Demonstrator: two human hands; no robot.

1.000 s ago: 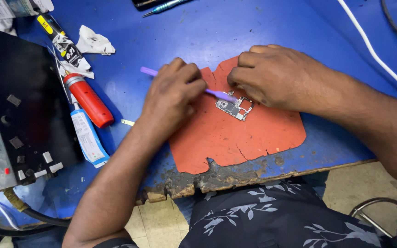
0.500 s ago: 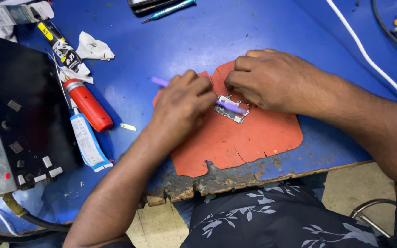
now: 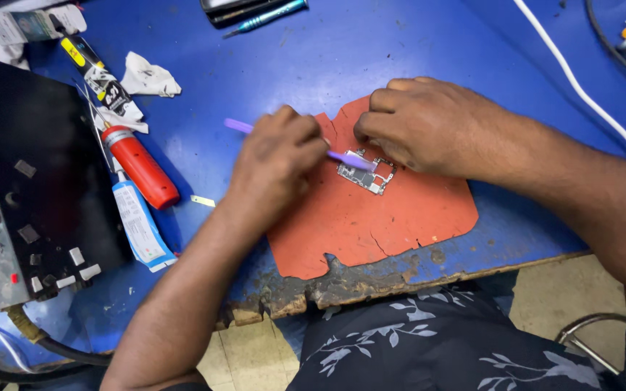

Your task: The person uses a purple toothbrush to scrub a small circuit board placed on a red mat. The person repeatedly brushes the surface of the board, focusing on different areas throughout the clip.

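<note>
A small silver circuit board [image 3: 366, 174] lies on a torn orange-red mat [image 3: 385, 217] on the blue table [image 3: 327, 58]. My left hand [image 3: 278, 161] grips a thin purple plastic tool [image 3: 237, 126], whose tip rests on the board's left end. My right hand [image 3: 429, 124] presses down at the board's upper right edge, fingers curled over it. Part of the board is hidden under my right fingers.
A red-capped tube [image 3: 140, 166] and a blue-and-white tube [image 3: 138, 224] lie left of the mat. A black device [image 3: 30, 181] with small parts sits at far left. Crumpled tissue [image 3: 150, 78], a white cable [image 3: 581, 87], and tools [image 3: 262, 13] lie beyond. The table's front edge [image 3: 313, 289] is chipped.
My left hand has shifted slightly, sliding the purple tool along the board. The right hand keeps holding the board in place.
</note>
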